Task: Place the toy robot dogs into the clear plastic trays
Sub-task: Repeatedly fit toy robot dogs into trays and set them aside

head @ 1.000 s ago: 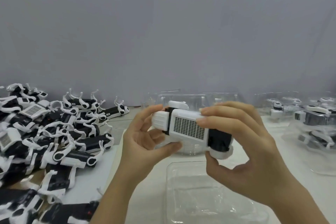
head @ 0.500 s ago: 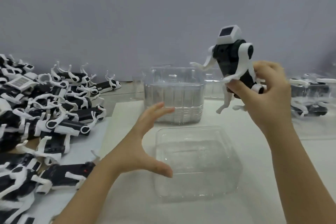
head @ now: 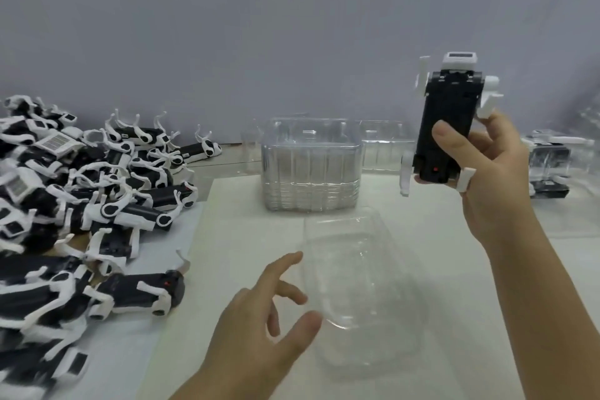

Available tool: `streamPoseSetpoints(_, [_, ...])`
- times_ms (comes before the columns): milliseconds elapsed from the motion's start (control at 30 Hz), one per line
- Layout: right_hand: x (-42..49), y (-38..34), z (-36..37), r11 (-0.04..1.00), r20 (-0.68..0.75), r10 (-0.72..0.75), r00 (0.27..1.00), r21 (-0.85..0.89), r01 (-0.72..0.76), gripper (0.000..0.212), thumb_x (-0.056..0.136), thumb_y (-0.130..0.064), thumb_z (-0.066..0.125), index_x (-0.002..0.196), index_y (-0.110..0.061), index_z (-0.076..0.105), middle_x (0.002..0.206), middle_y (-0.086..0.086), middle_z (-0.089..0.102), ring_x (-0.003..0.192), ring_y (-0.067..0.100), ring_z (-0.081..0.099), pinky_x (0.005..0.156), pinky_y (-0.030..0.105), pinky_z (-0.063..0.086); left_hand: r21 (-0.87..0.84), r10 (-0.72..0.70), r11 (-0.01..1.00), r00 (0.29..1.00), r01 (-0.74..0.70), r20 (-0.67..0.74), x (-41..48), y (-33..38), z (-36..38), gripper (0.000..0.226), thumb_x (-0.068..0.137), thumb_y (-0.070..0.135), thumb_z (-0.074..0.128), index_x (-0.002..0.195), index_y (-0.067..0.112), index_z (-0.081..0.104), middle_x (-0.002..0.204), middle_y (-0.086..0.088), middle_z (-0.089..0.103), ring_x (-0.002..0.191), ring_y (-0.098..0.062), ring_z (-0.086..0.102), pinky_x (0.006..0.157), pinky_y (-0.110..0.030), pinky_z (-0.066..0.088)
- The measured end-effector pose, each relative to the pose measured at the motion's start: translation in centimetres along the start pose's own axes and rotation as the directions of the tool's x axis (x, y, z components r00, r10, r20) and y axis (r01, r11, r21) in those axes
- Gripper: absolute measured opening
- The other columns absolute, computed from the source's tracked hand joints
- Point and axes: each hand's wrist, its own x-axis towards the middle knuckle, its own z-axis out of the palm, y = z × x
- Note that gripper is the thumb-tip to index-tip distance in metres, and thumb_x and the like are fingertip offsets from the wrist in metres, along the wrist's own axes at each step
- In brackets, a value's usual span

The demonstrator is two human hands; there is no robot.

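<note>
Nearest, the left hand [head: 259, 318] hovers over the white worktop [head: 243, 204] with fingers spread wide and loose, holding nothing; its thumb and index finger reach the left rim of an empty clear tray [head: 360, 289], though whether they touch it cannot be told. That tray lies flat, open side up, a shallow rounded rectangle of thin glossy plastic. To the left a pile of toy robot dogs [head: 81, 188] sprawls along the worktop's edge, black bodies tangled with white legs and curved white feet; a few show pale striped panels [head: 56, 141] with fine grid lines, too small to read as writing. Farther back and up on the right, the right hand [head: 487, 172] grips one toy robot dog [head: 449, 120] in the air, well above the tray, thumb across its black belly and fingers wrapped behind. It stands upright, underside toward the camera: a long black box body, four white legs folded at its corners, a white head block on top, and a small red dot [head: 435, 169] near the lower end. Behind the empty tray sits a stack of clear trays [head: 311, 166], nested tight. At the far right, filled trays [head: 548, 166] hold black-and-white dogs, blurred. A plain grey wall [head: 292, 26] closes the back.
</note>
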Motion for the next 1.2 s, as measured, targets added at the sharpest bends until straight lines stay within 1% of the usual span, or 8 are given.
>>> streamPoseSetpoints(100, [-0.7,0.3,-0.7,0.996,0.034,0.077,0.996,-0.047,-0.075,0.07,0.069,-0.04,0.076,0.129,-0.014,0.052,0.108,0.023,0.065,0.095,0.04,0.068,0.069,0.052,0.058,0.026,0.198,0.979,0.979,-0.2,0.051,2.1,-0.7,-1.6,0.069,0.066,0.052,0.071,0.128,0.055,0.041,0.127,0.028,0.051,0.108,0.0,0.054,0.092,-0.008,0.034])
streamPoseSetpoints(267, [-1.4,1.1,-1.4,0.979,0.116,0.187,0.976,-0.102,-0.175,0.067,0.062,-0.037,0.078,0.123,-0.017,0.059,0.1,0.02,0.069,0.08,0.032,0.072,0.056,0.039,0.057,0.073,0.218,0.963,0.905,-0.261,0.365,7.9,-1.9,-1.0,0.09,0.054,0.055,0.085,0.129,0.066,0.035,0.155,0.035,0.0,0.145,0.006,-0.002,0.116,-0.025,0.013])
streamPoseSetpoints(400, [-1.7,1.7,-1.5,0.972,0.141,0.213,0.967,-0.127,-0.196,0.043,0.061,-0.036,0.076,0.102,-0.036,0.063,0.089,0.01,0.071,0.074,0.022,0.072,0.052,0.031,0.055,-0.02,0.215,0.975,0.916,-0.221,0.338,9.6,-1.8,1.9,0.052,0.058,0.055,0.086,0.095,0.041,0.053,0.153,0.038,0.011,0.144,0.011,0.0,0.118,-0.032,0.016])
streamPoseSetpoints(600, [-2.0,2.4,-2.1,0.958,0.16,0.23,0.96,-0.209,-0.195,0.054,0.068,-0.029,0.079,0.12,-0.03,0.062,0.074,-0.002,0.069,0.065,0.011,0.069,0.047,0.018,0.049,0.086,0.226,0.97,0.973,-0.229,0.047,7.3,-2.0,2.1,0.057,0.058,0.066,0.077,0.069,0.033,0.032,0.135,0.027,0.042,0.141,-0.003,0.028,0.111,-0.035,0.032])
streamPoseSetpoints(767, [-2.2,2.9,-2.1,0.934,0.233,0.198,0.952,-0.34,-0.111,0.047,0.074,-0.02,0.081,0.096,-0.056,0.059,0.084,-0.009,0.071,0.066,0.004,0.066,0.045,0.014,0.044,-0.099,0.029,0.994,0.989,-0.044,-0.144,5.5,-3.3,0.3,0.089,0.037,0.069,0.083,0.112,0.049,0.04,0.154,0.017,0.014,0.143,0.005,0.01,0.106,-0.002,0.015])
streamPoseSetpoints(967, [-0.2,2.7,0.6,0.906,0.42,0.121,0.899,-0.416,0.072,0.048,0.072,-0.014,0.083,0.097,-0.05,0.064,0.097,-0.016,0.067,0.08,-0.001,0.066,0.046,0.014,0.046,-0.313,-0.245,0.92,0.969,0.234,0.004,6.0,-4.4,0.4,0.135,0.032,0.054,0.09,0.14,0.05,0.009,0.153,0.012,0.017,0.142,-0.001,0.016,0.112,-0.024,0.019])
streamPoseSetpoints(1100, [1.5,2.7,3.3,0.837,0.6,0.159,0.784,-0.502,0.215,0.034,0.072,-0.027,0.083,0.095,-0.047,0.068,0.089,-0.02,0.068,0.075,0.006,0.065,0.057,0.014,0.047,-0.344,-0.207,0.905,0.966,0.25,0.158,6.0,-5.7,0.8,0.135,0.043,0.042,0.096,0.145,0.045,0.007,0.157,0.014,0.021,0.139,0.014,0.018,0.106,-0.004,0.02])
streamPoseSetpoints(1200, [2.7,2.7,5.2,0.618,0.705,0.268,0.657,-0.649,0.444,0.029,0.074,-0.043,0.079,0.095,-0.053,0.062,0.099,-0.023,0.062,0.085,0.003,0.06,0.072,0.023,0.049,-0.342,-0.178,0.908,0.962,0.241,0.206,5.9,-6.2,0.7,0.136,0.041,0.046,0.091,0.149,0.042,0.007,0.155,0.021,0.02,0.136,0.02,0.014,0.097,0.006,0.021])
